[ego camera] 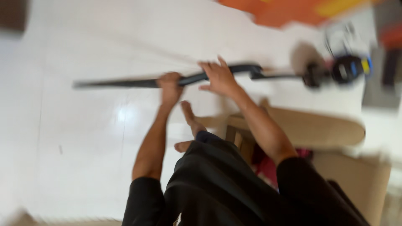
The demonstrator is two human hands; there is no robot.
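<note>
The long dark pole (125,83) lay crosswise in front of me, its long axis running left to right above the white tiled floor (75,146), roughly level, with the thin end off to my left. Both my hands were on it, side by side near its middle. My left hand (169,86) was clenched around the shaft, knuckles toward me. My right hand (218,77) lay just beside it, on the thicker curved grip section (243,68); its fingers (209,67) were spread over the top rather than fully wrapped, so I cannot tell how firmly it held. The left hand sat nearer the thin end, the right nearer the heavy end.

Appearance: slender, black, blurred by motion. Past the grip it narrowed to a thin rod and ended at a dark bulky head (349,69) with blue and yellow parts, detail unreadable.

My bare foot (189,115) stood on the floor below the hands. A tan chair (318,129) stood just to my right, under the rod.
</note>
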